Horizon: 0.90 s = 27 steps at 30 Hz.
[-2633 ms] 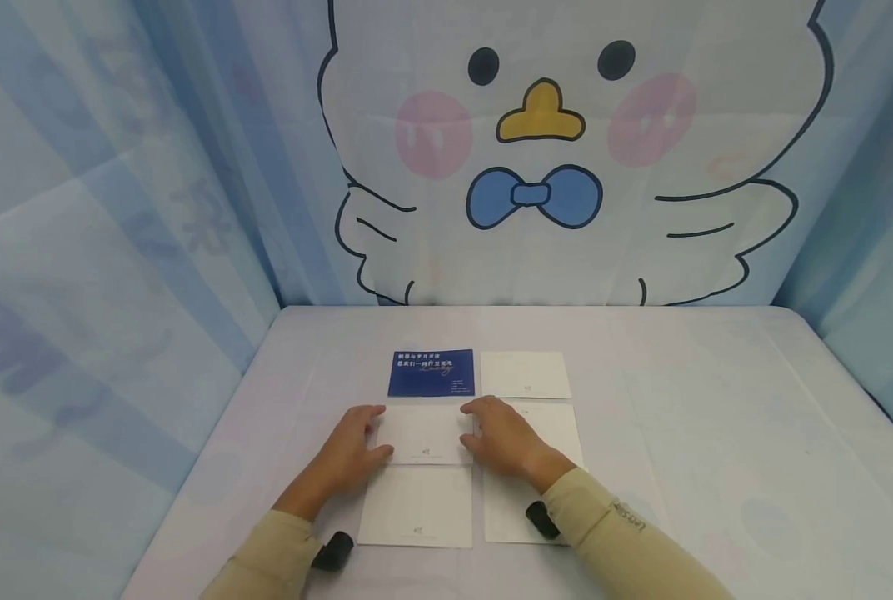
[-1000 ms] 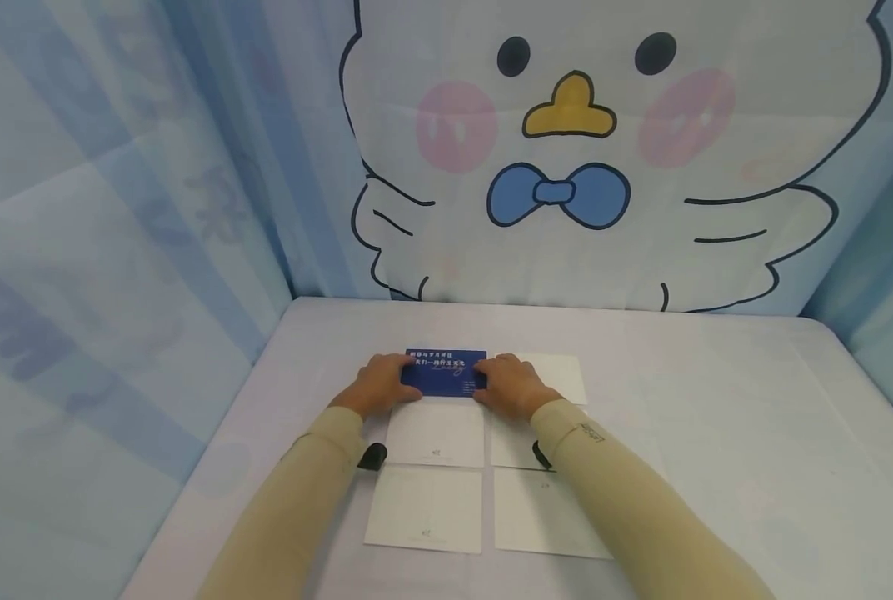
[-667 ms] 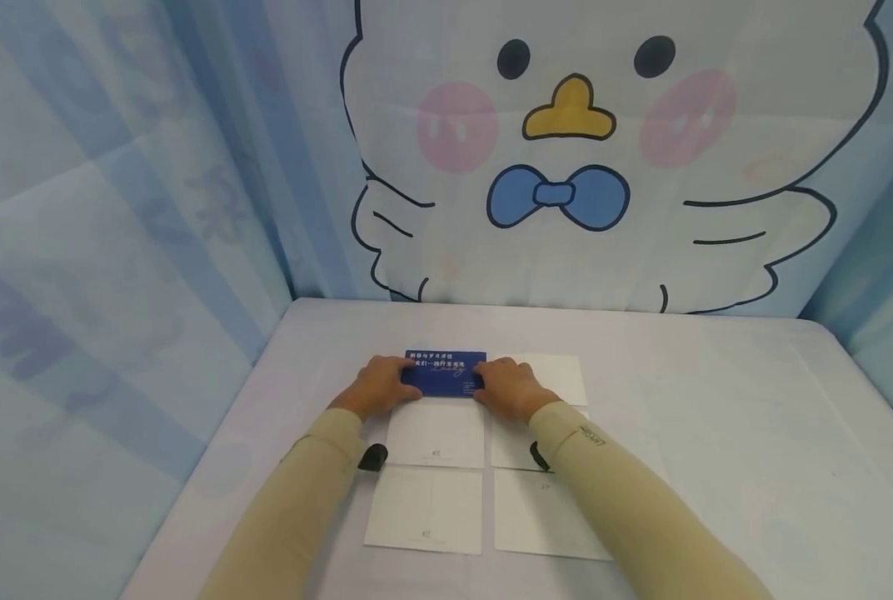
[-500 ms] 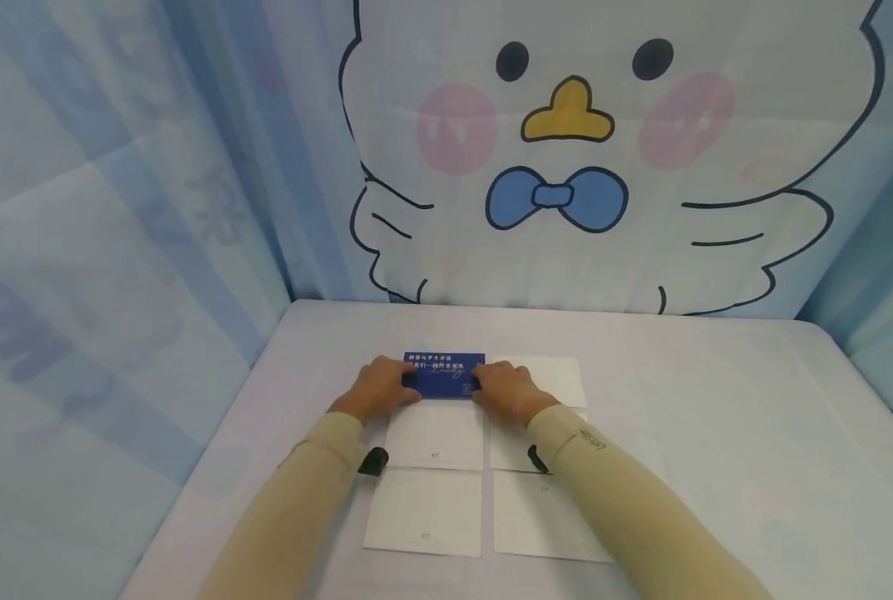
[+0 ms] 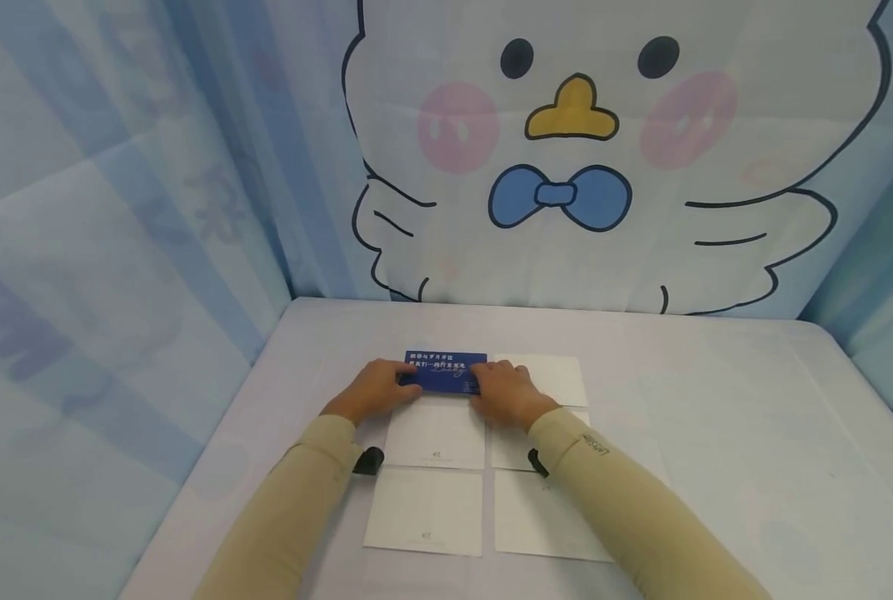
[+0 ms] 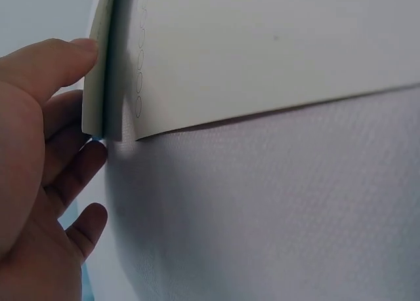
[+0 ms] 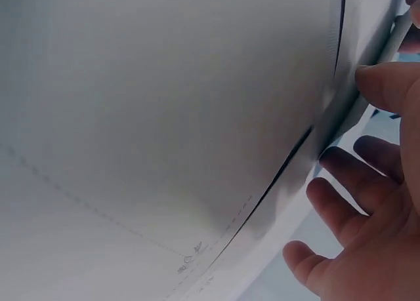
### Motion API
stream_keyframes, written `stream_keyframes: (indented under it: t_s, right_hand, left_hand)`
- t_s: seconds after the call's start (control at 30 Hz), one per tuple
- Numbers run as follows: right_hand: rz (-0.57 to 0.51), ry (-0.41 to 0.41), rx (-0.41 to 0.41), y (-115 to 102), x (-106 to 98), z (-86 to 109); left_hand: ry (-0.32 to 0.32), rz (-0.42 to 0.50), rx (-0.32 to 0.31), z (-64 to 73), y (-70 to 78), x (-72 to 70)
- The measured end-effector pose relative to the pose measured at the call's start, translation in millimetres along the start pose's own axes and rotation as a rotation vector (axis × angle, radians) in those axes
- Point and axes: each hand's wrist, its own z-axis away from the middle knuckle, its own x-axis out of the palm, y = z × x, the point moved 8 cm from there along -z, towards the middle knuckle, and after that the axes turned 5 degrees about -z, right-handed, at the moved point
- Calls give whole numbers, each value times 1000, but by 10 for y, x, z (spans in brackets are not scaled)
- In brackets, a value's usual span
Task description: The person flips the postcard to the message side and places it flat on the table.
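Observation:
In the head view a dark blue card (image 5: 446,377) printed with white writing lies in the far left spot of a group of cards. My left hand (image 5: 370,388) pinches its left edge, and my right hand (image 5: 510,393) pinches its right edge. The left wrist view has the thumb (image 6: 72,60) on the pale near side of the card (image 6: 96,98), fingers behind, and the card tilted off the table. From the right wrist, the thumb (image 7: 384,84) presses the card's near side while the other fingers spread behind it.
White cards lie flat nearby: one (image 5: 559,379) to the right, one (image 5: 435,437) just nearer, one (image 5: 424,512) at the near left, one (image 5: 544,517) at the near right partly under the right sleeve. A pale cloth covers the table (image 5: 716,433); a cartoon curtain (image 5: 551,258) hangs behind.
Both hands have moved forward from the middle left white card to the blue card and taken hold of its sides. The blue card's near edge has just risen a little.

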Motion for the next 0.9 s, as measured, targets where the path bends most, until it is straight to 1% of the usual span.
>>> stream_keyframes:
  t_s: [0.27,0.43,0.53,0.67,0.77,0.9]
  right_hand:
    - [-36,35,14,20,-8,-40]
    - [-39,41,36,53,-2,-60]
    - [-42,45,43,72,0,-57]
    - [-57,68,38,75,-11,-51]
    - [-67,85,40,83,-16,-46]
    - [-94,97,51,99,-27,-35]
  left_hand:
    - [12,7,30,-3,0,-12]
    - [23,0,13,0,3,-10]
    - [42,-5,1,12,16,-17]
    - [98,7,-11,23,24,-37]
    - [152,16,-28,36,17,-58]
    - [210,-6,-41,51,6,-73]
